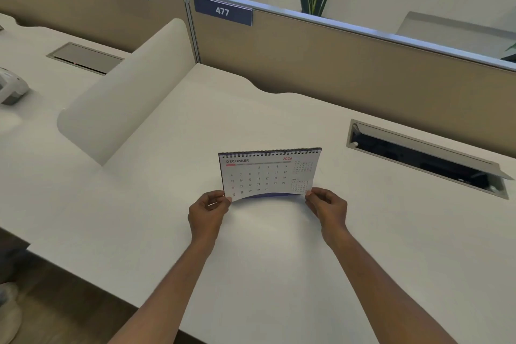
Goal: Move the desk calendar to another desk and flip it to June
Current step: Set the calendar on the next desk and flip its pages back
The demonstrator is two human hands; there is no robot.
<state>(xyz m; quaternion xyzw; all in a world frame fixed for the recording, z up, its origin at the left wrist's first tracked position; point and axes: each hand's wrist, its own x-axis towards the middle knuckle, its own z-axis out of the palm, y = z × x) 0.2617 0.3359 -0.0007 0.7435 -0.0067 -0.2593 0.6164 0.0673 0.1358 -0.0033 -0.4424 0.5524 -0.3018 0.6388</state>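
A spiral-bound desk calendar stands in the middle of the white desk, showing the DECEMBER 2026 page. My left hand pinches the page's bottom left corner. My right hand pinches the bottom right corner. The page's lower edge bows upward between the two hands, off the desk. The spiral binding runs along the top edge.
An open cable hatch lies in the desk to the right. A rounded white divider separates this desk from the left one, which holds a closed hatch and a white device. Tan partitions labelled 476 and 477 run behind. Plants stand beyond.
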